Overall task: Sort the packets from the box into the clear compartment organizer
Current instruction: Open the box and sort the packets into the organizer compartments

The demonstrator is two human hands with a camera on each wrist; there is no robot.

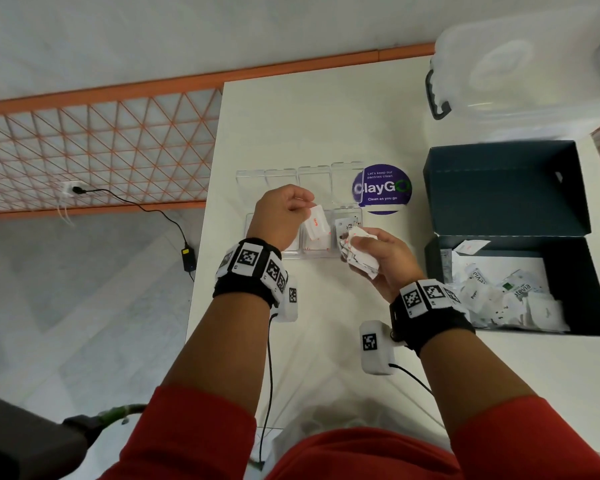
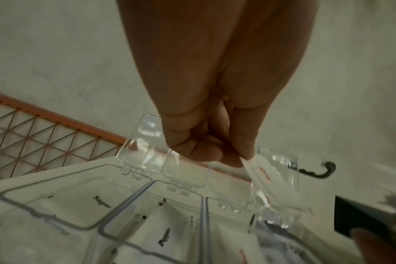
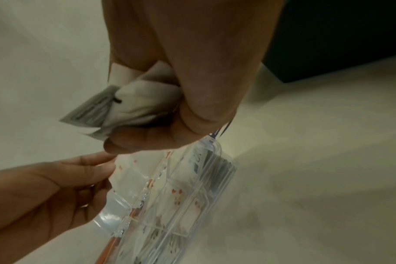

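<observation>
1. Fingers [image 2: 244,148] of the left hand [image 1: 280,216] pinched a white packet [image 1: 317,223] above the clear organizer [image 1: 347,216] on the bench [image 1: 326,126].
2. Right hand [image 1: 385,261] clutched a bunch of packets [image 1: 359,252]; their print was hidden.
3. Compartment packets read "Sugar"; another label was blurred.
4. A sticker [image 1: 381,188] read "ClayGo"; packets in the dark box [image 1: 506,188] read "tevia", cut off.

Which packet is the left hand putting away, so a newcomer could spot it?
Start at the clear organizer left of the purple sticker. Above its third compartment, the left hand pinches a single white packet. Unlike the right hand's bunch, it has red print.
</observation>
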